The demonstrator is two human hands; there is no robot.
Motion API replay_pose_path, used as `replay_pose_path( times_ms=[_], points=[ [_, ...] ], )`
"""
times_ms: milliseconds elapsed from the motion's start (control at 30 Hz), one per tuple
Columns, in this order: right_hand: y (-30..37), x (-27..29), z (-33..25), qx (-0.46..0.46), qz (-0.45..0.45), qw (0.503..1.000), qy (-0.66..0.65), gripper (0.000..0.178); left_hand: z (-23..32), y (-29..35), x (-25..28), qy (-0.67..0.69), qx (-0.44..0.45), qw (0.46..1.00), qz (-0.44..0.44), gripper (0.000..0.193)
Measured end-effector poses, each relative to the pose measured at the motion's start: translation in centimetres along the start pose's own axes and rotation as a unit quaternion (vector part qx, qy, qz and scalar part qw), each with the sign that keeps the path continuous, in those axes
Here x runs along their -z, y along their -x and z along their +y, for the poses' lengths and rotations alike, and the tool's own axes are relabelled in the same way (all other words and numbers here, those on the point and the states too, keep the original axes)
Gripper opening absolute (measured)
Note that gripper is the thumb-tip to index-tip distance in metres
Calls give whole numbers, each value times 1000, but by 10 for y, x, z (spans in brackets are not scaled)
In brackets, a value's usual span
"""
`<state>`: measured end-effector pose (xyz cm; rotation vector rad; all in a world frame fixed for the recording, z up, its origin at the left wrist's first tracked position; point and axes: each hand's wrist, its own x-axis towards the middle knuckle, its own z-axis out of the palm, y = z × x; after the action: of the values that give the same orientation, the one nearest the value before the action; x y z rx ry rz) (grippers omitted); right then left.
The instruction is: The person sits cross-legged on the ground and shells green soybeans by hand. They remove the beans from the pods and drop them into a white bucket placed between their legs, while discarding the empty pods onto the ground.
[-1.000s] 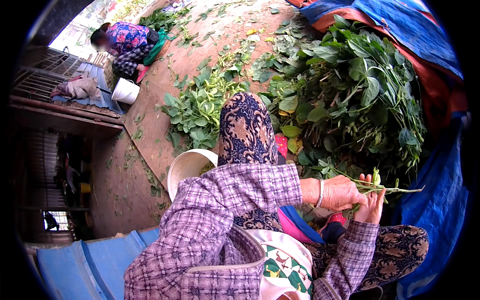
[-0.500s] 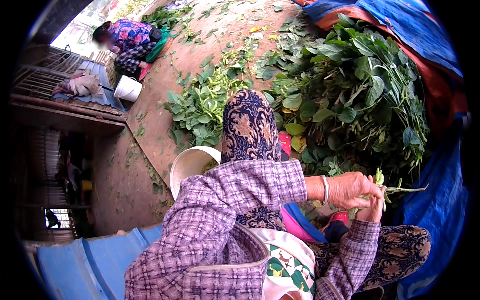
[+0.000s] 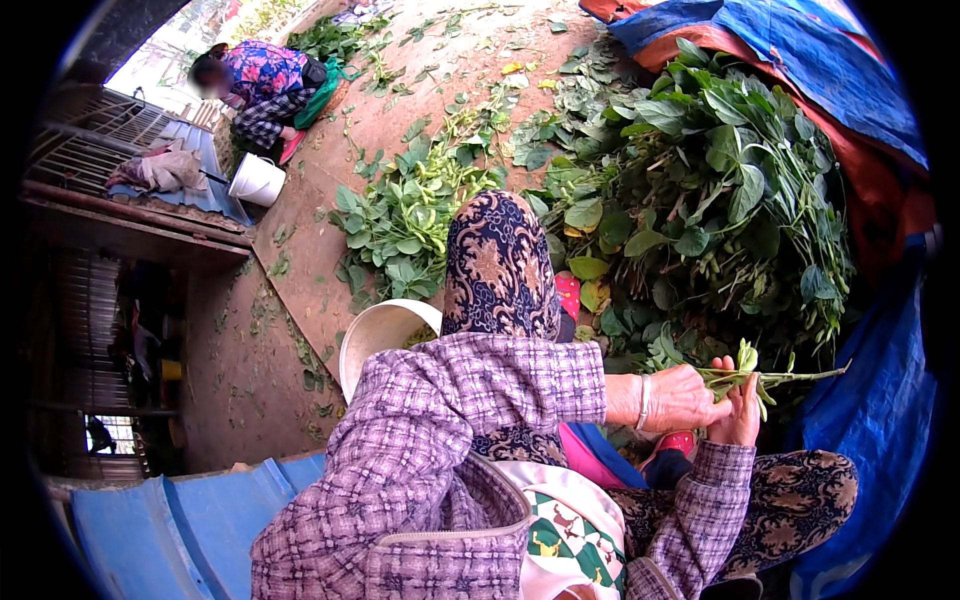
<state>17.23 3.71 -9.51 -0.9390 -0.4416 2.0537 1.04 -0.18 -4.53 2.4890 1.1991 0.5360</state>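
Observation:
My right hand (image 3: 738, 415) grips a thin green soybean stalk (image 3: 805, 376) in front of my right knee. Its bare tip points right, and a cluster of plump green pods (image 3: 747, 357) stands up by the fingers. My left hand (image 3: 678, 397), with a pale bangle at the wrist, reaches across from the left, fingers curled and thumb close against the right hand. What its fingers hold is hidden. Just beyond both hands rises a big heap of leafy soybean plants (image 3: 690, 215). A white bucket (image 3: 362, 350), tipped towards me, stands left of my raised knee, partly covered by my sleeve.
Picked plants and pods (image 3: 410, 225) lie on the brown floor ahead. A blue and orange tarp (image 3: 870, 400) edges the heap at right. At the far left another person (image 3: 265, 75) bends over near a white bucket (image 3: 257, 179). Blue corrugated sheeting (image 3: 200, 520) lies at lower left.
My left hand has drawn back slightly left and down from the pods. The right hand's fingers have opened out upward around the stalk, and more of the stalk shows.

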Motion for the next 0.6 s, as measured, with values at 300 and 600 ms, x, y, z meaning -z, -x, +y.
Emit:
replay_pose_path(
  times_ms=[300, 600],
  points=[
    [3, 3, -4, 53, -82, 995, -1, 62, -19, -1, 16, 79, 77, 994, 25, 14],
    [17, -10, -5, 52, -67, 993, 76, 68, -35, 2, 39, 112, 172, 978, 23, 13]
  ],
)
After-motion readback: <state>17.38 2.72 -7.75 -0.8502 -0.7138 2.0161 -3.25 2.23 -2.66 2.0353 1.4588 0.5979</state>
